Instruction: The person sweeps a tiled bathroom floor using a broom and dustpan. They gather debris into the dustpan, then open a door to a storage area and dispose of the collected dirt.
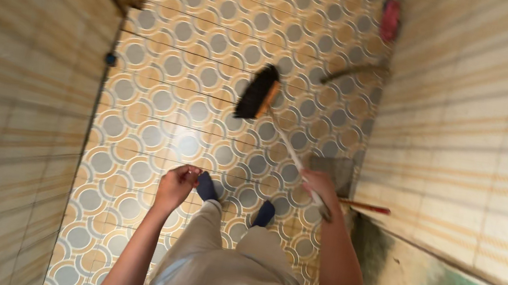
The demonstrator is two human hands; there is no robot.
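Right hand (pixel 319 187) grips broom (pixel 258 92) handle at centre right, black bristles on patterned floor (pixel 170 65) mid-frame. Left hand (pixel 176 184) loosely curled, empty, lower centre.

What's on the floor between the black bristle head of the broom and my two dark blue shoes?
In the head view, only bare patterned floor tile lies between the black-bristled broom head and the dark blue shoes.

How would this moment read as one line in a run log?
right hand: grips broom handle | black brush head: on patterned tile floor | left hand: loosely curled, free | stance: standing between tiled walls
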